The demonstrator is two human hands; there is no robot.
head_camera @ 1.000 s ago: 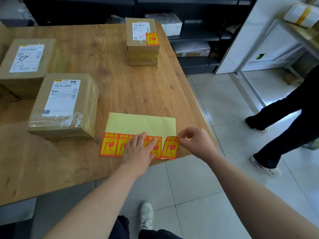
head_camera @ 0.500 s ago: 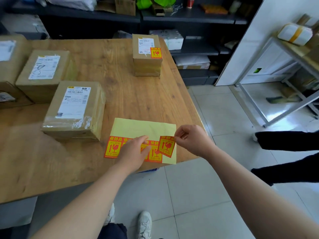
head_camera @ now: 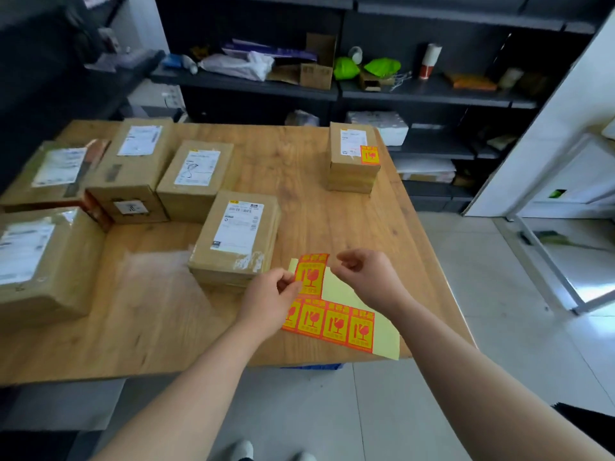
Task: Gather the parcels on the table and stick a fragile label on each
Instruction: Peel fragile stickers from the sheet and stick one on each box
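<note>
A red-and-yellow rectangular fragile label (head_camera: 312,276) is pinched by the left hand (head_camera: 269,304) above the pale yellow backing sheet (head_camera: 386,337) at the wooden table's (head_camera: 332,211) near edge. The right hand (head_camera: 369,281) is curled, empty, just right of it.

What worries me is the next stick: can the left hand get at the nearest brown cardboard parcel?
Probably yes: the left hand, pinching a peeled red-and-yellow fragile label, is just beside the brown cardboard parcel, with nothing visible between them.

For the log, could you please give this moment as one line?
left hand: pinches peeled fragile label | right hand: beside it | nearest parcel: not yet labelled
</note>
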